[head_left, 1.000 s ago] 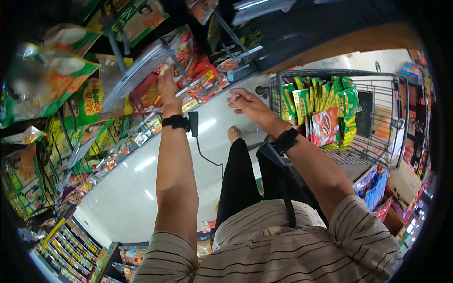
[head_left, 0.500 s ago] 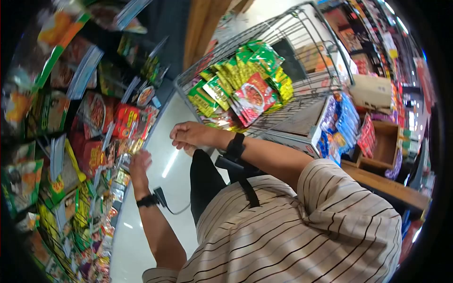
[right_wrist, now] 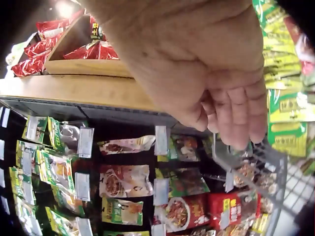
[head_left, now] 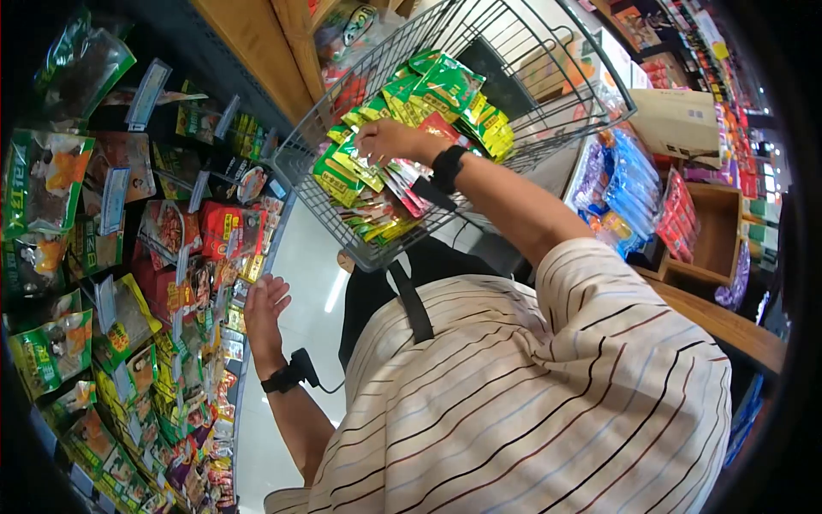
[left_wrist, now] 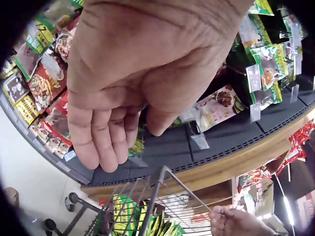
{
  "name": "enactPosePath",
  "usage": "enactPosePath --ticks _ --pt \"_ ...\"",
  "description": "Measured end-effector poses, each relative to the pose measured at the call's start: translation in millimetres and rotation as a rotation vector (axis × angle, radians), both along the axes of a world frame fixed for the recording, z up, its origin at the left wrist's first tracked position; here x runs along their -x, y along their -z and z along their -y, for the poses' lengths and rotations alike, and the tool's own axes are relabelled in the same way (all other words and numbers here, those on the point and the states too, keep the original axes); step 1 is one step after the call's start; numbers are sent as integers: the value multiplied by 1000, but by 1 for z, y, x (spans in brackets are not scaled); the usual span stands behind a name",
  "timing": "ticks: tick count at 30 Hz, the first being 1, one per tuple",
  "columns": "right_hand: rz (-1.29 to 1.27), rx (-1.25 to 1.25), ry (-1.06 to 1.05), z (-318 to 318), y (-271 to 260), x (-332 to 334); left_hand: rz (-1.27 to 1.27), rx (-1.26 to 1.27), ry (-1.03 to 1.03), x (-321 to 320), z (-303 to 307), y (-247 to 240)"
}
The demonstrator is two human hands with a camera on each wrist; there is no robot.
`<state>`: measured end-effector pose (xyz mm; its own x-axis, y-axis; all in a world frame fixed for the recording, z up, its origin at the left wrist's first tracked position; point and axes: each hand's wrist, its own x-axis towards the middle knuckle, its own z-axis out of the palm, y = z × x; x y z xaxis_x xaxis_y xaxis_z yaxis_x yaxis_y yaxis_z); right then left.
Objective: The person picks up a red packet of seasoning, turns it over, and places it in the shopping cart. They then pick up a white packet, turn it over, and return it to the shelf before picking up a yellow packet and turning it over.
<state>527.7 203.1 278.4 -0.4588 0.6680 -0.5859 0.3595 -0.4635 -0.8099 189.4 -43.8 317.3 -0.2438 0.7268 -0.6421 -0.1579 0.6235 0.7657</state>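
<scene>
My right hand (head_left: pixel 390 141) hangs over the shopping cart (head_left: pixel 287 163), above the green and yellow packets (head_left: pixel 449 81) heaped in it. Its fingers are loosely bent with nothing between them; in the right wrist view the fingertips overlap the dark cart rim (right_wrist: pixel 224 157). A red packet (head_left: pixel 441 127) lies among the green ones, partly hidden by the right wrist. My left hand (head_left: pixel 267 308) is held beside the shelf rack, palm and fingers extended and bare, as the left wrist view also shows. Closest to it are red packets (head_left: pixel 231 231) hanging on the rack.
Hanging food packets (head_left: pixel 47 180) with price tags (head_left: pixel 114 199) fill the rack on the left. Wooden shelf edging (head_left: pixel 257 51) runs behind the cart. On the right stand blue bags (head_left: pixel 629 180), a cardboard box (head_left: pixel 676 124) and a wooden bin (head_left: pixel 715 223).
My left hand has drawn back from the hanging packets. My right hand has moved from above the floor to over the cart. The head view has turned right, and the cart appears nearer.
</scene>
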Motion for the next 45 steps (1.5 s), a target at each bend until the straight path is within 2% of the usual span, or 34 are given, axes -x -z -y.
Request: enactPosePath --ticks 2,5,8,9,10,12,14,17,18,23,26,29,32,35,38,39,42,43,45 --pt "125 -101 -184 -24 45 -22 -11 -20 -23 -20 -3 -18" --pt "469 -261 -491 -43 78 -34 -38 -15 -63 -50 -3 -39" --pt "643 -610 -841 -40 120 -42 -47 30 -116 -66 6 -47" --pt "656 -475 -834 -38 123 -43 -67 36 -136 -73 9 -54" --pt "632 -485 -818 -32 117 -46 -74 41 -161 -77 13 -56" --pt "647 -504 -754 -26 150 -50 -84 52 -212 -82 23 -57" --pt "675 -470 -803 -25 168 -50 -96 71 -261 -86 28 -61" --pt "651 -489 -829 -17 166 -60 -95 91 -333 -101 31 -69" --pt "658 -544 -938 -19 169 -58 -94 87 -333 -102 32 -68" --pt "697 -581 -900 -13 171 -65 -86 99 -346 -111 31 -69" --pt "637 -722 -892 -10 170 -73 -65 88 -339 -112 30 -64" --pt "670 -722 -869 -9 166 -80 -85 83 -308 -112 25 -62" --pt "661 -587 -934 -19 134 -89 -61 79 -279 -111 21 -61" --pt "571 -628 -969 -31 142 -104 -55 44 -261 -112 15 -61" --pt "584 -560 -869 -41 72 -110 -40 -8 -236 -113 6 -58" --pt "461 -709 -818 -48 95 -119 -37 -22 -211 -114 1 -59" --pt "203 -334 -454 -45 6 -122 -39 -70 -126 -121 -18 -64" --pt "132 -557 -424 -45 -8 -122 -48 -89 -88 -124 -25 -67" --pt "-65 -325 -219 -33 -65 -109 -39 -133 -12 -126 -36 -67"
